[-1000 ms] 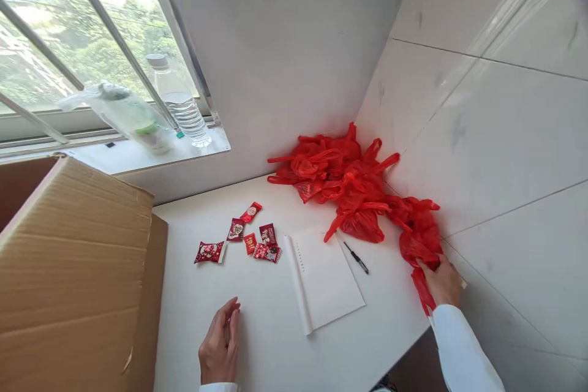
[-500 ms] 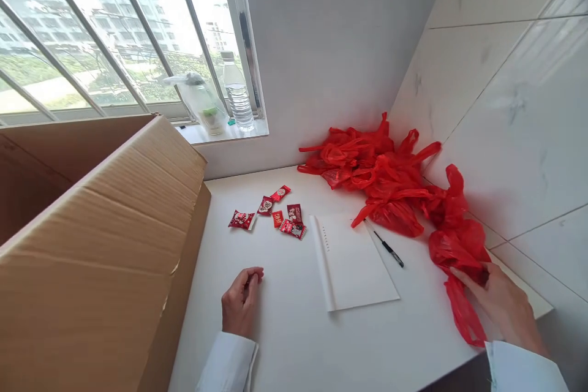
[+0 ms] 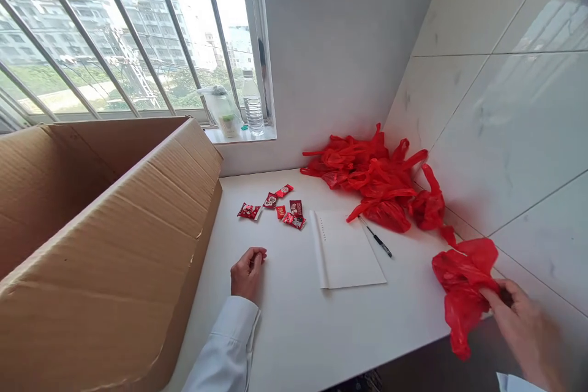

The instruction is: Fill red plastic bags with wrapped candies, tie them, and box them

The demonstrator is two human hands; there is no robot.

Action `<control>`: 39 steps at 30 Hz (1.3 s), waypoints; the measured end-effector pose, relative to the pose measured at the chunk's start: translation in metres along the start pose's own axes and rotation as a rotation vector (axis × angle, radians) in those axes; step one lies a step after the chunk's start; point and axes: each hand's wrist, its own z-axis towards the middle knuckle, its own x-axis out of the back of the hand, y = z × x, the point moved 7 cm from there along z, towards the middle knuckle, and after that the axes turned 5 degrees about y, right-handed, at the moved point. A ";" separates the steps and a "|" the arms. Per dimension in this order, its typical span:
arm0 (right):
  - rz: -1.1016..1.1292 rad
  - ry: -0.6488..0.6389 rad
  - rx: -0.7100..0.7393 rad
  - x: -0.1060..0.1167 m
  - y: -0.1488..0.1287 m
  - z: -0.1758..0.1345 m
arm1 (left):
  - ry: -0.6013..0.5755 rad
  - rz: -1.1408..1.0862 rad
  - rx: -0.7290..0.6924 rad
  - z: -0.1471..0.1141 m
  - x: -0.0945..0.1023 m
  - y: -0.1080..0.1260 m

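My right hand (image 3: 518,313) grips a crumpled red plastic bag (image 3: 466,285) between thumb and fingers at the table's right edge. Part of this bag hangs over the edge. My left hand (image 3: 248,271) rests on the white table with its fingers curled closed, and nothing shows in them. Beyond it lie several small red candy packets (image 3: 294,220). To its right is an open notebook (image 3: 351,257) with a short column of writing, and a black pen (image 3: 379,242) lies beside the page. A heap of red plastic bags (image 3: 367,171) sits against the back wall.
On the left stands a large open cardboard box (image 3: 124,245), its side rising beside my left arm. A water bottle (image 3: 253,104) and a bagged cup (image 3: 226,113) stand on the sill of the barred window. A tiled wall (image 3: 519,135) bounds the table at right.
My right hand has pulled the red bag toward me and off the rest of the heap, to the table's edge. My left hand stays curled on the table. The view has shifted slightly.
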 end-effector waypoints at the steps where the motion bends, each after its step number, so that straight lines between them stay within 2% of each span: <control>1: 0.030 -0.016 -0.020 0.005 -0.002 -0.005 | 0.013 0.000 -0.010 0.000 0.002 0.002; 3: 0.102 -0.072 -0.038 0.012 -0.014 -0.017 | 0.045 0.009 -0.037 -0.002 0.007 0.006; 5: 0.219 -0.150 0.016 0.013 -0.045 -0.033 | 0.084 0.020 -0.079 -0.005 0.012 0.012; 8: 0.495 -0.359 0.253 -0.001 -0.130 -0.067 | 0.142 0.019 -0.167 -0.013 0.017 0.023; 10: 0.636 -0.488 0.423 -0.021 -0.195 -0.094 | 0.167 0.000 -0.231 -0.018 0.017 0.032; 12: 0.727 -0.549 0.567 -0.048 -0.252 -0.120 | 0.181 -0.028 -0.343 -0.024 0.014 0.045; 14: 0.789 -0.575 0.663 -0.078 -0.294 -0.143 | 0.180 -0.037 -0.494 -0.028 0.010 0.059; 16: 0.799 -0.622 0.763 -0.108 -0.320 -0.164 | 0.148 0.010 -0.616 -0.028 0.003 0.068; 18: 0.775 -0.703 0.877 -0.127 -0.334 -0.181 | 0.077 0.105 -0.662 -0.026 -0.008 0.068; 21: 0.750 -0.775 0.997 -0.134 -0.338 -0.184 | 0.009 0.175 -0.632 -0.020 -0.016 0.058; 25: 0.759 -0.761 1.020 -0.131 -0.338 -0.162 | 0.047 0.162 -0.633 -0.017 -0.012 0.055; 29: 0.718 -0.787 1.158 -0.145 -0.341 -0.166 | 0.044 0.166 -0.706 -0.018 -0.012 0.064; 31: 0.702 -0.743 1.174 -0.152 -0.341 -0.168 | 0.089 0.155 -0.695 -0.017 -0.009 0.066; 34: 0.694 -0.639 1.118 -0.157 -0.339 -0.163 | 0.236 0.144 -0.634 -0.016 0.001 0.063; 36: 0.700 -0.606 1.080 -0.156 -0.338 -0.157 | 0.337 0.145 -0.587 -0.014 0.010 0.058; 39: 0.705 -0.587 1.032 -0.155 -0.336 -0.146 | 0.413 0.155 -0.541 -0.009 0.025 0.049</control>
